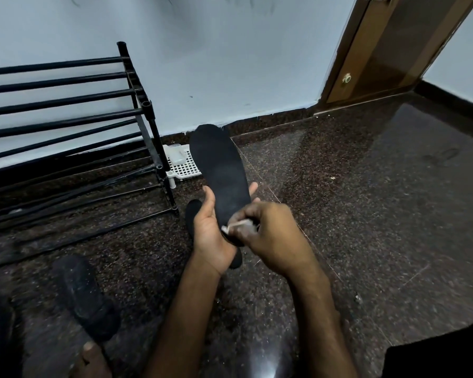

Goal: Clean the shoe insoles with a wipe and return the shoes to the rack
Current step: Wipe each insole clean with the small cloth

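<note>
A black insole (219, 165) stands tilted up in the middle of the head view, its toe end pointing away from me. My left hand (212, 230) grips its heel end from the left and below. My right hand (268, 233) pinches a small white wipe (236, 225) and presses it against the insole's heel part. A second black insole (193, 214) lies on the floor just behind my left hand, mostly hidden. A black shoe (86, 296) lies on the floor at the lower left, blurred.
A black metal shoe rack (66, 115) stands at the left against the white wall. A white plastic grid tray (182, 163) sits beside its right leg. Dark speckled granite floor (366, 186) spreads to the right. A brown wooden door (388, 47) is at the upper right.
</note>
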Demonstrator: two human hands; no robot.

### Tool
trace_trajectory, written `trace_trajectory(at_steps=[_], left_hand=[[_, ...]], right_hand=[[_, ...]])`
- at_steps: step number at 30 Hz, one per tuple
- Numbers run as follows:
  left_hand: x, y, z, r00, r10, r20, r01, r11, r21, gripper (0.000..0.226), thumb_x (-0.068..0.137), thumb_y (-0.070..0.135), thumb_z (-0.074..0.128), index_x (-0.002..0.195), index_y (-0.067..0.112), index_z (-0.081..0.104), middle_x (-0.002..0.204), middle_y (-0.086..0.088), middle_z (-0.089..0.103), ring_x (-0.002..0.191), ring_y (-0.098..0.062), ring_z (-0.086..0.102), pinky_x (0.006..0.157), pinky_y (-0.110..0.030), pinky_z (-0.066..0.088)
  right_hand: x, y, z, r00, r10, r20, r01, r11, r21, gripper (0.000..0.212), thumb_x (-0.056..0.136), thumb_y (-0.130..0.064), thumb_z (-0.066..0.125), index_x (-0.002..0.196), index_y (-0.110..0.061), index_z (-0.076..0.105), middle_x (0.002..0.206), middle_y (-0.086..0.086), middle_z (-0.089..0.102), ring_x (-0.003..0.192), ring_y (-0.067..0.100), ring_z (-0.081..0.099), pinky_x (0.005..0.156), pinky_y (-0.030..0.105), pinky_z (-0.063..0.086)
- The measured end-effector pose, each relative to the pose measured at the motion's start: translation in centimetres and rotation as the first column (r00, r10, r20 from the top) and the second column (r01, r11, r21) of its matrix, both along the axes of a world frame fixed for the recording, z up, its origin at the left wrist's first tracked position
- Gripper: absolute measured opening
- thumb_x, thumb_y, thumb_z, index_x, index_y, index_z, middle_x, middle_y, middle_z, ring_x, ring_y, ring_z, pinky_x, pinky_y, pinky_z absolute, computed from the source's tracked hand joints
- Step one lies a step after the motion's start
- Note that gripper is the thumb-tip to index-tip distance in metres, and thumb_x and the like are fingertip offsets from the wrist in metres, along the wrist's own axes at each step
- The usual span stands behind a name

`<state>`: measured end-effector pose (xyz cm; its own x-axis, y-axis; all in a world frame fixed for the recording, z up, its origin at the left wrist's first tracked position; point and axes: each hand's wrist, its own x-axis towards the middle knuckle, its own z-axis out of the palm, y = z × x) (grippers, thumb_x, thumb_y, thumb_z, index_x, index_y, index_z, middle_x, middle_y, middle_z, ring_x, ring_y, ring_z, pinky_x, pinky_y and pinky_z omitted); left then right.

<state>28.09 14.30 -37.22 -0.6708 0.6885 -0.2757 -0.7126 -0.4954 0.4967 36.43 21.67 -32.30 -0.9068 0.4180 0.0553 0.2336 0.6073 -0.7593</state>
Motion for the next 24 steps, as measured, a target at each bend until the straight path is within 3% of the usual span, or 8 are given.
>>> trace_trajectory(at_steps=[4,6,8,11,14,18,21,24], left_hand=[[-0.1,0.0,0.2,0.999,0.026,-0.021,-0.025,0.999,0.037,0.064,0.102,0.054,0.028,0.128,0.007,0.062,0.134,-0.02,0.06,0.124,-0.027,0.06,0.107,-0.041,0.045],[-0.4,-0.1,0.2,0.998,0.055,-0.025,-0.053,0.997,0.049,0.061,0.102,0.054,0.03,0.132,0.009,0.058,0.133,-0.016,0.062,0.118,-0.025,0.064,0.103,-0.041,0.046],[-0.3,-0.1,0.4,0.999,0.046,-0.013,-0.046,0.998,0.054,0.062,0.1,0.058,0.032,0.122,0.012,0.068,0.13,-0.012,0.065,0.108,-0.024,0.068,0.1,-0.041,0.048],[-0.1,-0.3,0.5,1.0,0.02,-0.024,-0.02,1.0,0.018,0.07,0.099,0.061,0.029,0.103,0.012,0.079,0.128,-0.013,0.067,0.112,-0.023,0.066,0.102,-0.039,0.047],[-0.1,-0.1,0.4,0.997,0.068,-0.023,-0.068,0.998,0.013,0.067,0.1,0.058,0.03,0.114,0.009,0.074,0.134,-0.015,0.062,0.116,-0.024,0.064,0.103,-0.04,0.045],[-0.2,0.3,0.3,0.989,0.145,0.019,-0.145,0.989,-0.027,0.065,0.097,0.059,0.041,0.132,0.007,0.06,0.115,-0.009,0.072,0.096,-0.026,0.07,0.077,-0.037,0.06],[-0.6,0.1,0.1,0.985,0.172,-0.006,-0.172,0.985,-0.014,0.067,0.099,0.058,0.038,0.132,0.005,0.06,0.113,-0.009,0.07,0.1,-0.025,0.067,0.082,-0.037,0.059],[-0.8,-0.1,0.0,0.989,0.15,-0.011,-0.15,0.988,-0.024,0.06,0.099,0.057,0.038,0.107,0.009,0.074,0.102,-0.011,0.074,0.094,-0.025,0.07,0.082,-0.037,0.06]], right_hand=[[-0.8,0.4,-0.3,0.962,-0.23,-0.15,0.257,0.947,0.193,0.004,0.082,-0.015,0.074,0.086,-0.015,0.073,0.09,-0.002,0.069,0.08,0.015,0.065,0.078,0.034,0.054],[-0.1,0.3,0.2,0.985,-0.164,-0.057,0.169,0.982,0.082,0.003,0.081,-0.018,0.076,0.083,-0.016,0.074,0.084,-0.003,0.072,0.075,0.014,0.068,0.074,0.033,0.056],[0.3,-0.4,0.7,0.999,-0.013,0.053,0.015,0.999,-0.05,0.002,0.082,-0.017,0.075,0.084,-0.016,0.076,0.08,-0.003,0.074,0.069,0.009,0.07,0.07,0.03,0.058],[-0.5,-1.1,0.6,0.994,-0.095,-0.051,0.095,0.995,-0.01,0.004,0.081,-0.015,0.073,0.084,-0.017,0.076,0.082,-0.005,0.072,0.072,0.008,0.068,0.072,0.03,0.057],[-0.9,-0.8,0.2,0.964,-0.24,-0.11,0.251,0.964,0.091,0.006,0.081,-0.014,0.071,0.085,-0.016,0.075,0.086,-0.004,0.071,0.078,0.013,0.067,0.076,0.034,0.056],[0.2,-0.8,0.6,0.99,-0.063,0.123,0.065,0.998,-0.017,0.005,0.082,-0.018,0.072,0.083,-0.017,0.076,0.074,-0.001,0.074,0.064,0.005,0.068,0.063,0.02,0.055],[-0.1,-0.8,0.3,0.992,-0.129,-0.009,0.128,0.991,-0.041,0.003,0.082,-0.018,0.075,0.084,-0.017,0.077,0.079,-0.004,0.073,0.069,0.004,0.067,0.065,0.019,0.054],[-0.4,-0.7,0.3,0.996,-0.072,-0.054,0.069,0.996,-0.058,0.003,0.082,-0.016,0.077,0.085,-0.016,0.077,0.084,-0.005,0.073,0.075,0.002,0.066,0.07,0.021,0.054]])
